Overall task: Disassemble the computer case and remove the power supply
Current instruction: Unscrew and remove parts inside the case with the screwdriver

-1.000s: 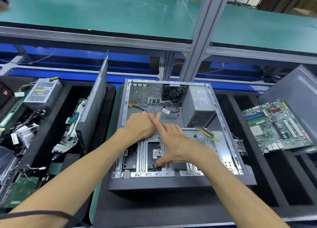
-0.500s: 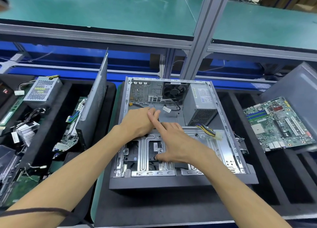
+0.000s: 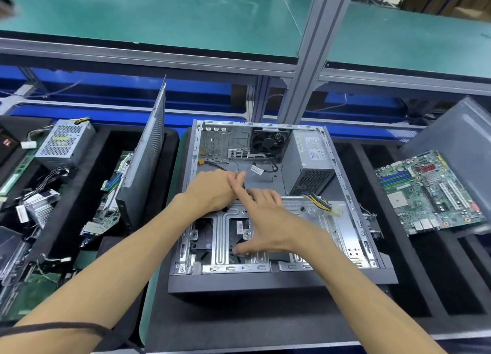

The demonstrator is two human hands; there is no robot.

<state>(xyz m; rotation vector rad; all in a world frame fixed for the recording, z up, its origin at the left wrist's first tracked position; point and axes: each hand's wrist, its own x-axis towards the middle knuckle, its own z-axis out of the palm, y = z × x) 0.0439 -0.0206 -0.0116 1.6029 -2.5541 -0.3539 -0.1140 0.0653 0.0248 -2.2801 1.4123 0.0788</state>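
The open computer case [image 3: 353, 202] lies on its side in front of me. Its grey power supply [image 3: 310, 164] sits in the far right corner, with a yellow-and-black cable bundle [image 3: 320, 203] trailing onto the silver drive cage [image 3: 313, 220]. My left hand [image 3: 212, 191] is at the cage's far edge with its fingers curled down out of sight. My right hand [image 3: 265, 220] spans the cage. Its thumb hooks into an opening near the front, its index finger points away, and the other fingers reach over the far edge.
A removed side panel [image 3: 143, 162] stands upright left of the case. Farther left lie another power supply [image 3: 63, 143], cables and a heatsink [image 3: 39, 207]. A green motherboard [image 3: 430, 191] rests on a grey panel [image 3: 465, 135] at the right. An aluminium post [image 3: 305, 61] rises behind.
Both hands stay on the drive cage in nearly the same place. Only the view has shifted slightly.
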